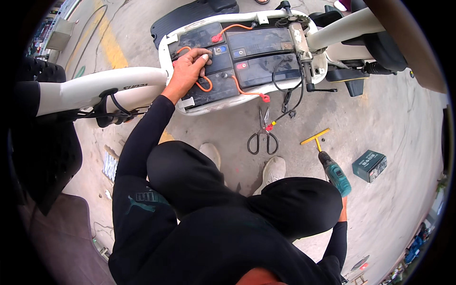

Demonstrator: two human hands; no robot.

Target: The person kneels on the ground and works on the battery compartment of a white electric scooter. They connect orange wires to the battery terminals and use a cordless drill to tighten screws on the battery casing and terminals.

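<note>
My left hand (190,71) reaches over the batteries (259,69) in the white-framed compartment (166,52) of a scooter. Its fingers are curled in a pinch at a terminal on the left battery group, beside an orange cable (205,88); what they hold is hidden. My right hand (343,207) is mostly behind my right knee, on the teal and black drill (335,173), which points forward toward a yellow T-handled tool (311,139) on the floor. Loose cable ends with red covers (265,97) hang at the compartment's near edge. Large scissors (258,144) lie below them.
A teal box (369,165) lies on the concrete floor at the right. The scooter's white tubes (99,90) and a black part (42,142) fill the left. A black plastic panel (175,21) lies behind the compartment. Another person's foot (261,2) shows at the top edge.
</note>
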